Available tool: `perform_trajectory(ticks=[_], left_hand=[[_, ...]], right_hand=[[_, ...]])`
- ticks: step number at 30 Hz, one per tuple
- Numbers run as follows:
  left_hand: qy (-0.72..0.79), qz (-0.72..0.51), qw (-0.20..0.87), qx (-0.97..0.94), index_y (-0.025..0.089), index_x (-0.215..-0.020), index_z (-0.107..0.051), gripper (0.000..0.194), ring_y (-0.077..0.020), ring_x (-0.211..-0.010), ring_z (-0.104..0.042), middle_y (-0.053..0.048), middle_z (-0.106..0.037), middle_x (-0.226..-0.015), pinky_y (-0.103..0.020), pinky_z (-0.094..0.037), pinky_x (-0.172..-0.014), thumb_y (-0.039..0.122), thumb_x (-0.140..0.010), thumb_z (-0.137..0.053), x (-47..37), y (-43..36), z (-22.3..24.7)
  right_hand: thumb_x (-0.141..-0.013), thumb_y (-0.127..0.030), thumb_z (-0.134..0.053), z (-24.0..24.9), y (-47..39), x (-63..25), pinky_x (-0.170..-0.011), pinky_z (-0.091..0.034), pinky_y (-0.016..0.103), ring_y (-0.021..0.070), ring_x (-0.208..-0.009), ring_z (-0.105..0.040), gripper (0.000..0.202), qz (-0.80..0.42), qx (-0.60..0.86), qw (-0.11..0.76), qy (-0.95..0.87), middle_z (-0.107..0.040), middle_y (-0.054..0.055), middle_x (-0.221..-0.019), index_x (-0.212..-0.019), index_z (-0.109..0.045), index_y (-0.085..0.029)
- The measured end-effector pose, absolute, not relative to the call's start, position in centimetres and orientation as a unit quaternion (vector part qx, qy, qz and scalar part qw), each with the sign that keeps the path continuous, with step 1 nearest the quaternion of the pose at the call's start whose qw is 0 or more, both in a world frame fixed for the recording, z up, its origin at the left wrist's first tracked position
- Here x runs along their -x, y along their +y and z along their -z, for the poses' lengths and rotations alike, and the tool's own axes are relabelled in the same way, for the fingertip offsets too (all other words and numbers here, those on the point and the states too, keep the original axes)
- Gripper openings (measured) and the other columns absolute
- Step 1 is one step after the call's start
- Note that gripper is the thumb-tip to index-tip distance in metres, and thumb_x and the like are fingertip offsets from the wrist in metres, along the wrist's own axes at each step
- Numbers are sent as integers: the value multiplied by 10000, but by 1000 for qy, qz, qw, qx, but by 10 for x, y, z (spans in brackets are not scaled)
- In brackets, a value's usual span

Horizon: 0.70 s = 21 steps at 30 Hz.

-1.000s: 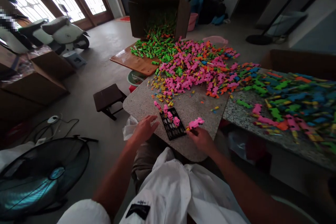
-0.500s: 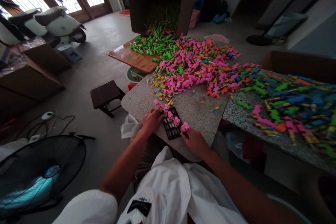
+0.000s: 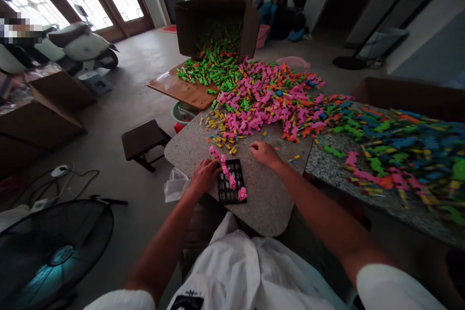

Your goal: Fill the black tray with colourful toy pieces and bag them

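A black grid tray [image 3: 232,199] with rows of oval openings lies at the front edge of the stone-topped table. Several pink animal-shaped toy pieces [image 3: 232,182] stand in a slanting row across it, one in the near right corner. My left hand [image 3: 205,175] is at the tray's left edge, its fingers bent round the rim and their tips partly hidden. Another pink piece [image 3: 214,152] is just beyond those fingers. My right hand [image 3: 267,154] hovers over the table to the right of the tray, fingers curled together, nothing showing in them. Small yellow pieces [image 3: 223,144] lie beyond the tray.
A heap of pink toy pieces [image 3: 256,118] covers the table's far side, with green ones [image 3: 210,70] spilling from a tipped cardboard box [image 3: 250,34]. More mixed pieces [image 3: 417,140] cover the right-hand counter. On the left are a dark stool [image 3: 143,138] and a fan [image 3: 61,254].
My right hand has left the pink piece at the tray's near right corner and moved away toward the heap. My left hand stays at the tray, which now sits straighter in view.
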<state>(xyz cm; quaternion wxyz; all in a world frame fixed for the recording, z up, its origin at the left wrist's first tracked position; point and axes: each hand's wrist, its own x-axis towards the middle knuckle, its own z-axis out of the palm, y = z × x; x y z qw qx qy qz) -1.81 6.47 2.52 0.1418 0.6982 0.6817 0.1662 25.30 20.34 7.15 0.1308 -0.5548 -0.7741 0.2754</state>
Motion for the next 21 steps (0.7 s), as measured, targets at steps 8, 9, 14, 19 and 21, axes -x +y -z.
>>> perform_trajectory(ticks=[8,9,14,19,21], left_hand=[[679,-172,142,-699,282,-1473,-662,418,-264,-1236,-632,-88,-715,-1279,-436,-504,-1135,388,-1075,-592,18,58,-23],[678,-174,141,-700,278,-1471,-666,419,-267,-1240,-631,-91,-715,-1285,-435,-505,-1133,397,-1076,-594,18,57,-22],[669,-181,143,-706,296,-1446,-685,408,-271,-1261,-624,-83,-712,-1304,-437,-502,-1144,433,-1068,-611,21,53,-20],[661,-183,147,-713,297,-1434,-696,406,-272,-1252,-622,-87,-714,-1310,-455,-509,-1139,396,-1044,-648,23,54,-19],[659,-188,141,-715,295,-1424,-702,401,-272,-1242,-628,-85,-719,-1305,-462,-514,-1133,396,-1039,-647,24,55,-19]], right_hand=[[-1040,-576,-644,-77,271,-161,-924,-532,327,325,-1153,-746,545,-244,632,40,-735,-777,256,-1242,-1249,-771,-88],[-1033,-540,-658,-76,272,-161,-909,-537,328,332,-1145,-749,528,-245,637,40,-729,-777,265,-1235,-1261,-768,-76],[-1010,-411,-629,-68,253,-200,-742,-493,266,264,-950,-760,366,-254,604,32,-755,-820,171,-993,-1085,-838,-120],[-950,-312,-654,-54,195,-256,-655,-406,251,199,-802,-709,241,-246,566,-4,-787,-807,92,-874,-932,-841,-161],[-939,-303,-681,-52,179,-269,-662,-397,248,192,-822,-704,202,-248,554,-13,-795,-816,79,-924,-968,-837,-178]])
